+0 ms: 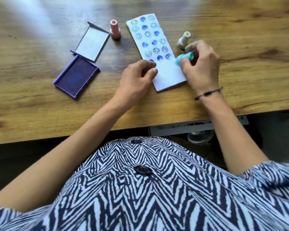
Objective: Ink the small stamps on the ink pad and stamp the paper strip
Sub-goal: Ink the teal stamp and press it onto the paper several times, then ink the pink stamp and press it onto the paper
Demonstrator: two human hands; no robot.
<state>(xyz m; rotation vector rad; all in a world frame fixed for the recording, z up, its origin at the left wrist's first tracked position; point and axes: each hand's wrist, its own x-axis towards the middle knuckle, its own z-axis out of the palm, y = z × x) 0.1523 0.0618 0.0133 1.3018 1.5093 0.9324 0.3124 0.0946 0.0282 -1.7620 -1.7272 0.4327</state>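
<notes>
A wooden tabletop fills the upper half of the view, with the person's zigzag-patterned shirt at 6 o'clock below its near edge. The white paper strip lies near the centre, running from 12 o'clock down toward 5 o'clock, and its upper part is covered with blue smiley and heart prints in rows of 3. At 9 o'clock from the strip sits the open purple ink pad, and its grey lid lies just beyond it toward 12 o'clock. The left hand is loosely curled with fingertips pressing the strip's left edge. The right hand grips a teal stamp, tilted, at the strip's right edge. A pink stamp stands upright at 10 o'clock from the strip. A cream stamp stands at 2 o'clock, just beside the right hand.
</notes>
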